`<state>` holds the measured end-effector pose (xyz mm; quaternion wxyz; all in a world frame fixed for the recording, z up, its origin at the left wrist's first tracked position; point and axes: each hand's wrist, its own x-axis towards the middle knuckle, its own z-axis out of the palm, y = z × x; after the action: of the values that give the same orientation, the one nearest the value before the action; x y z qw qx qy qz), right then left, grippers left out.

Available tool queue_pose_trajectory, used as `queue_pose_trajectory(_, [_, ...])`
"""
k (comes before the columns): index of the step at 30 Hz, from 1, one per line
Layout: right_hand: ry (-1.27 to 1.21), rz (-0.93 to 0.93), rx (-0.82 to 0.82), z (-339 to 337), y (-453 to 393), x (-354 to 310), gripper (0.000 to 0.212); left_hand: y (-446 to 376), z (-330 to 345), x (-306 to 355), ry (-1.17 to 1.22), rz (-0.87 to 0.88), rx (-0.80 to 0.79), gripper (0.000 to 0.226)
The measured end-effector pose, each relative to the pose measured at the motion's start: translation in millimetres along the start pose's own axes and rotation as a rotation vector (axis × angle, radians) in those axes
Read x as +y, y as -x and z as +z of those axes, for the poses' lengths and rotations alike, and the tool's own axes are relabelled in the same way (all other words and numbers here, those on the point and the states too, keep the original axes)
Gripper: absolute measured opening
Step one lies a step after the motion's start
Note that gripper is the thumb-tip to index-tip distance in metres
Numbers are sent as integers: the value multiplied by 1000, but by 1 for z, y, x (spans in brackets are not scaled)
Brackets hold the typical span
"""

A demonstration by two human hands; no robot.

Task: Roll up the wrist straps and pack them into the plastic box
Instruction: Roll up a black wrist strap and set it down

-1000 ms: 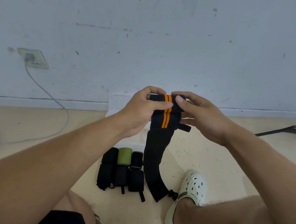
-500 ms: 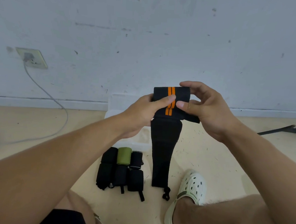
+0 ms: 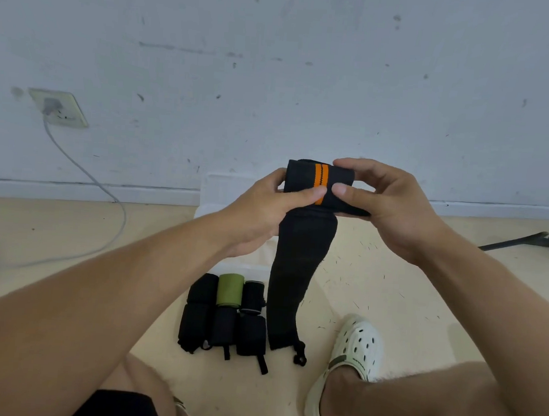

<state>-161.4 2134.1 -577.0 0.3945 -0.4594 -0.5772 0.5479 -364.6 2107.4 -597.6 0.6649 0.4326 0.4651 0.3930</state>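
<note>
A black wrist strap (image 3: 301, 274) with two orange stripes is held up in front of the wall, its top end rolled and its tail hanging to the floor (image 3: 422, 299). The left hand (image 3: 259, 216) grips the roll's left side, thumb pressed across the stripes; the right hand (image 3: 393, 209) pinches its right end between thumb and curled fingers. Both forearms reach in from below. The plastic box (image 3: 235, 185) sits mostly hidden behind the hands. Rolled straps (image 3: 226, 315) lie on the floor just left of the tail.
</note>
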Motion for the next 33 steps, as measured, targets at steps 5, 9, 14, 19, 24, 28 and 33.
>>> queue_pose_trajectory(5, [114, -117, -14, 6, 4, -3, 31, 3, 1, 6, 2, -125, -43, 51])
queue_pose_trajectory(9, [132, -153, -6, 10, 3, -3, 32, 2, 1, 6, 69, -99, 9, 41])
queue_pose_trajectory(14, [69, 59, -105, 4, 2, -1, 52, 0, -3, 5, 107, -18, 68, 31])
queue_pose_trajectory(19, [13, 191, -212, 2, 0, 5, 53, 1, -5, 3, 53, 37, 85, 46])
queue_pose_trajectory(24, [38, 159, -139, 1, -1, 7, 51, 0, -2, -1, -21, 80, 88, 48])
queue_pose_trajectory(28, [37, 128, -162, -2, -2, 2, 40, 1, -1, 2, 27, 75, 82, 55])
queue_pose_trajectory(33, [53, 27, -94, -6, -1, 0, 46, 0, -2, 4, 113, -49, -74, 73])
